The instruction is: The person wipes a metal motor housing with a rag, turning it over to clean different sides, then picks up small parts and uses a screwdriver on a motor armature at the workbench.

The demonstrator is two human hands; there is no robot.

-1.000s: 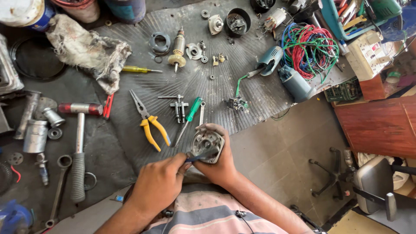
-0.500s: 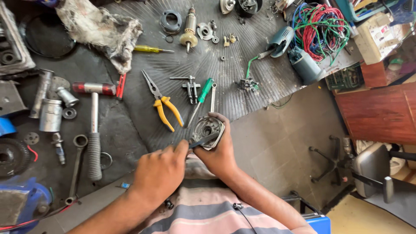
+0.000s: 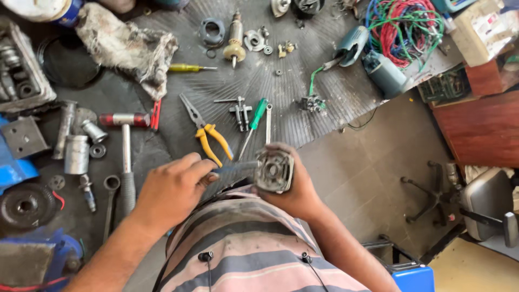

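My right hand (image 3: pixel 294 194) grips a grey metal motor housing (image 3: pixel 274 171) with a round opening, held just above my striped shirt. My left hand (image 3: pixel 172 189) pinches a thin dark tool (image 3: pixel 233 168) whose tip reaches the left side of the housing. Just beyond the hands, on the ribbed black mat (image 3: pixel 319 124), lie yellow-handled pliers (image 3: pixel 208 133), a green-handled screwdriver (image 3: pixel 254 121) and a small spanner (image 3: pixel 268 122).
A hammer (image 3: pixel 125 157), metal sockets (image 3: pixel 75 154) and a ring spanner (image 3: pixel 110 201) lie at left. A dirty rag (image 3: pixel 128 48), a yellow screwdriver (image 3: pixel 189 68), a motor armature (image 3: pixel 234 39) and tangled coloured wires (image 3: pixel 403 30) lie farther off. An office chair (image 3: pixel 476 208) stands at right.
The view has shifted, so the mat's items sit higher and farther left. My left hand now presses the thin tool closer against the housing; my right hand keeps its grip.
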